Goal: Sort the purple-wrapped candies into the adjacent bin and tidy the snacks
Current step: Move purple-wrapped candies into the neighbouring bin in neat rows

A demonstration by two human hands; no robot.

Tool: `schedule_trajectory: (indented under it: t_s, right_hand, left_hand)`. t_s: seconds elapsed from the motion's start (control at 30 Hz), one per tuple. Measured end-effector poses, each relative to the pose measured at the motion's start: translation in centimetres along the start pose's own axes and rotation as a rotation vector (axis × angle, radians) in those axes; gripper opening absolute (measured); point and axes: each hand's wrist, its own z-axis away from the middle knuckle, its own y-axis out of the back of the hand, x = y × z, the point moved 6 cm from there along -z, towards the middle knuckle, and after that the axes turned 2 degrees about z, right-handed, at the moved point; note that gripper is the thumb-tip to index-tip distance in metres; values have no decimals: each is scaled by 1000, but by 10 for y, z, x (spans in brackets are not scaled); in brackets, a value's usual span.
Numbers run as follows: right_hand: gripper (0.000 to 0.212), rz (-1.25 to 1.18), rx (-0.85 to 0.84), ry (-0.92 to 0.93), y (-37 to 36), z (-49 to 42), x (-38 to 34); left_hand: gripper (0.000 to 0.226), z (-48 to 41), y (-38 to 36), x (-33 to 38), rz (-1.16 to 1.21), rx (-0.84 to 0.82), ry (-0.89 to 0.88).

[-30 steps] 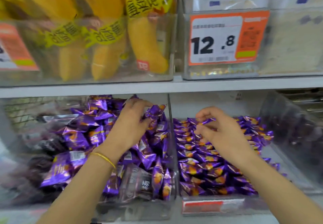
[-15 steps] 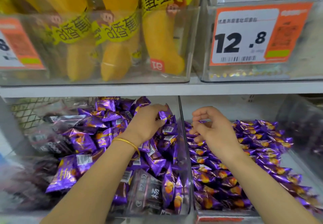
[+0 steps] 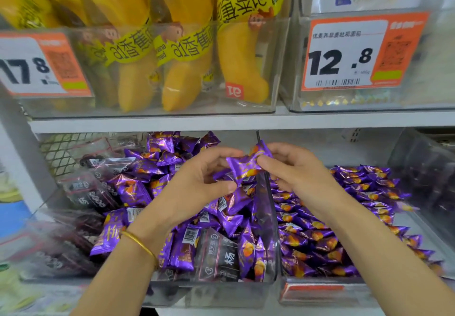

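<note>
Candy hangs over the divider, pinched by my left hand and right hand. Handover, I reckon: next my left lets go, my right drops it in the right bin.

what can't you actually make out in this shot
Head view: the left price tag is cut off by the frame's left edge.
Candies under the left hand and right hand, which both pinch one purple candy, are hidden.
Far-right bin contents: blurred.
</note>
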Motion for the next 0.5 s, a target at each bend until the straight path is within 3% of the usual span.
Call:
schedule_trajectory:
  t_s: [0.13, 0.23, 0.3, 0.37, 0.5]
  right_hand:
    - [9, -270, 86, -38, 12, 2, 3]
    - [6, -374, 87, -64, 13, 4, 7]
    - [19, -413, 86, -70, 14, 4, 9]
    - [26, -417, 86, -69, 14, 4, 10]
    - [15, -436, 91, -89, 14, 5, 11]
  left_hand:
    - [60, 0, -1, -5, 48, 42, 24]
    - [40, -2, -1, -7, 22, 97, 46]
    - [27, -3, 0, -14, 48, 182, 105]
    - [24, -3, 4, -24, 240, 279, 210]
    - [20, -3, 0, -31, 722, 305, 360]
